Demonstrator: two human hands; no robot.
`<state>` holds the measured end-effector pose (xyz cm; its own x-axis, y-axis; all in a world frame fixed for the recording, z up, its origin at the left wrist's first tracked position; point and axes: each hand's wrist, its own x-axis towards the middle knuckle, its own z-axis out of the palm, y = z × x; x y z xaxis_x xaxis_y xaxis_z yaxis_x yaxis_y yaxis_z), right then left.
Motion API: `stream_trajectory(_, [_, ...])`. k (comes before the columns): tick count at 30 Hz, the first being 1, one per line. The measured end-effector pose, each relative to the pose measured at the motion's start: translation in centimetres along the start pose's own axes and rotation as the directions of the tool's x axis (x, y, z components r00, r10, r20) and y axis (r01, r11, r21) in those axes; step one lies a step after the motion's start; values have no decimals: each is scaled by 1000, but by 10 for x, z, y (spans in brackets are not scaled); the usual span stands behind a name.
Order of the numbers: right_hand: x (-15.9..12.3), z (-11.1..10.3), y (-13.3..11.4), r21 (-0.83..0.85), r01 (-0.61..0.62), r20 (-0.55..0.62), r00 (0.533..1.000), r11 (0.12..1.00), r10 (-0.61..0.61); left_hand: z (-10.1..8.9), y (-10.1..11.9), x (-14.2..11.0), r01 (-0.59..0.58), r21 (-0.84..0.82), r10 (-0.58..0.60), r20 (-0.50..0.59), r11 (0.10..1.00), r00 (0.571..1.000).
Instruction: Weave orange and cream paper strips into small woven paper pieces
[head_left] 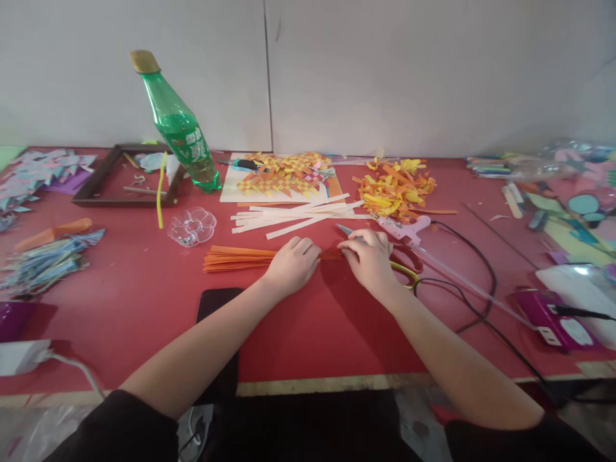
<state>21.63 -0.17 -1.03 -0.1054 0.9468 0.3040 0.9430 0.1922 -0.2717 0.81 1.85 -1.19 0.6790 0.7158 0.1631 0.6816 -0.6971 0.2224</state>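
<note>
Head view: your bundle of orange paper strips (235, 258) lies flat on the red worktop (312, 333), in front of you and running under your left hand (292, 266). Its long axis goes from left to right, roughly parallel to the worktop's near edge. The left end fans out slightly into loose, uneven tips; the right end narrows toward your right hand (368, 260), with a short orange stretch showing between your hands. The strips are thin, straight and matte, layered closely with darker lines between them. Your left fingers are curled and pressed together, pinching the strips near their right end; your right thumb and forefinger pinch the orange tip facing them. Scissors (408, 258) with red and yellow handles lie partly hidden by your right hand. Pale paper strips (298, 215) lie just beyond the orange bundle, crossing loosely.
</note>
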Motion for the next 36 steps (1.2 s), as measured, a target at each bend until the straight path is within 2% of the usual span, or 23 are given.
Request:
stream_trajectory(10, [-1,1,5,38,58,40,997,998,-60,0,0,1,-5,-3,5,3,1000,1000])
stream_trajectory(17, [-2,-7,2,92,67,77,994,993,-74,1,-1,1,-9,-6,9,0,1000,1000])
stream_trajectory(23, [5,-8,7,262,235,127,953,936,-275,1,-2,0,-10,-9,10,-5,1000,1000])
stream_trajectory(26, [7,-4,10,282,277,126,939,919,-321,2,-2,1,-9,-7,9,-2,1000,1000])
stream_trajectory(36, [6,1,9,307,278,111,939,910,-324,6,-4,1,-19,14,18,24,1000,1000])
